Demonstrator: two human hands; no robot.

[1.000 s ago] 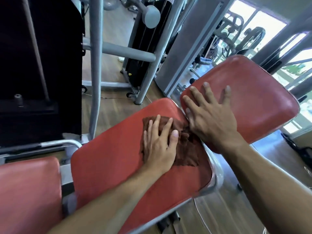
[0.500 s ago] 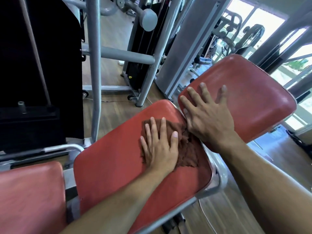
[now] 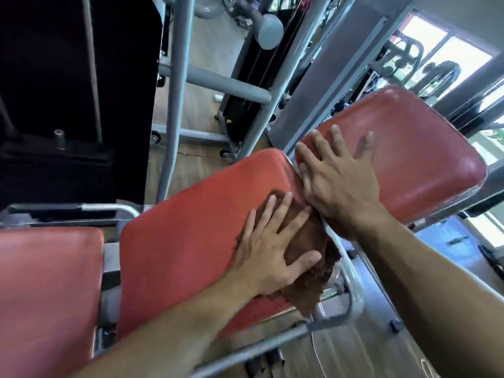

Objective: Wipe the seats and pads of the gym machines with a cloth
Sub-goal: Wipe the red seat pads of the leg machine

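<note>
1. The grey steel frame point(image 3: 174, 110) of the machine stands behind the pads, its round tubes rising over a wood-plank floor point(image 3: 204, 45).
2. The middle seat pad point(image 3: 185, 241) is a broad, rounded rectangle of worn red vinyl, tilted, set on a grey tube rail.
3. The right-hand pad point(image 3: 425, 159) is the same red vinyl, glossier, with cracked edges; its near-left corner almost meets the far-right corner of the middle seat pad.
4. A third red pad point(image 3: 46, 290) lies at the left, apart from the middle one across a narrow gap.
5. The right hand point(image 3: 341, 184) lies flat on the right-hand pad at its near-left corner, fingers wide and straight, holding nothing.
6. The left hand point(image 3: 275, 249) presses flat on the cloth, fingers spread and straight.
7. The cloth point(image 3: 308, 285), brown and nubbly, sits crumpled under the left palm at the right edge of the middle seat pad, its lower part hanging over that edge.
</note>
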